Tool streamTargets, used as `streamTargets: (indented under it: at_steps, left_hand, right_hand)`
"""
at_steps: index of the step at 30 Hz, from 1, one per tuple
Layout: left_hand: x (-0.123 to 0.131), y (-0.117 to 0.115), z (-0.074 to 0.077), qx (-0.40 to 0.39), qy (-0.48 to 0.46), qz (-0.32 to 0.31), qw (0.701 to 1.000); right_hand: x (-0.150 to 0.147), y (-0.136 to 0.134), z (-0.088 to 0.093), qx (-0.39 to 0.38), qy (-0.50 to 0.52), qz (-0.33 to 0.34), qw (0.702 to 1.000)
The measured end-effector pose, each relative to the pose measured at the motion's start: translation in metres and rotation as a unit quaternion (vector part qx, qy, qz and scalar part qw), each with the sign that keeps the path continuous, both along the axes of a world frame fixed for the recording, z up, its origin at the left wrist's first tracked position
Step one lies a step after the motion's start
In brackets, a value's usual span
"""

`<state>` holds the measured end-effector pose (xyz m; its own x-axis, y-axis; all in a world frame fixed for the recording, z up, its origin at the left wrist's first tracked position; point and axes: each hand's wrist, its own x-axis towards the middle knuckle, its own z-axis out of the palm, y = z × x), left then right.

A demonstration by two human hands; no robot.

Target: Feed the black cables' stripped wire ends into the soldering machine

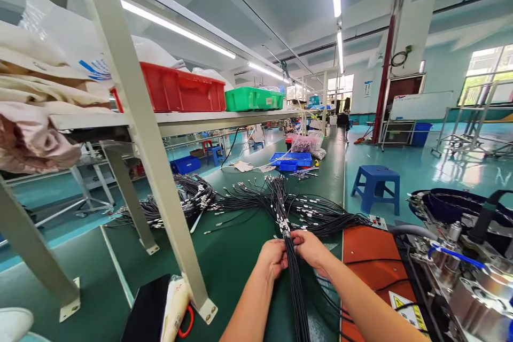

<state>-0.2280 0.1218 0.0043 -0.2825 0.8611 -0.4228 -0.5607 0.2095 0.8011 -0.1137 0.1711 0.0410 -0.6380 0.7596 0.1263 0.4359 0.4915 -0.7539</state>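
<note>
A bundle of thin black cables (294,283) with white and metal ends runs up the middle of the green workbench towards me. My left hand (274,257) is closed around its left side, just below the cluster of ends. On the opposite side my right hand (306,246) grips the same bundle, fingers bent round it. Beyond the hands, the cable ends (279,206) fan out over more black cables (320,215) that lie crosswise. To the left sits a coiled heap of black cables (192,192).
A shelf post (160,144) stands at left, with red (184,88) and green bins (254,99) above. Near me lie a black flat object (146,307) and red-handled scissors (186,323). Metal machinery (468,283) fills the right; a blue stool (375,187) and blue tray (291,160) are farther off.
</note>
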Motion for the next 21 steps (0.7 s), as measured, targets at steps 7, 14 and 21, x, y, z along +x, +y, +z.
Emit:
streamTargets:
  at_steps: [7, 14, 21]
  left_hand:
    - [-0.003, -0.003, 0.005, 0.009, 0.029, -0.012, 0.999]
    - [-0.014, -0.025, 0.028, 0.1, 0.022, -0.096, 0.99]
    - [-0.016, -0.026, 0.023, 0.119, 0.017, -0.097, 0.988]
  right_hand:
    - [-0.003, 0.008, 0.0, 0.018, -0.063, 0.0, 0.998]
    - [0.001, 0.002, 0.039, 0.164, -0.078, 0.006, 0.983]
    - [-0.012, -0.014, 0.035, 0.146, -0.024, 0.085, 0.985]
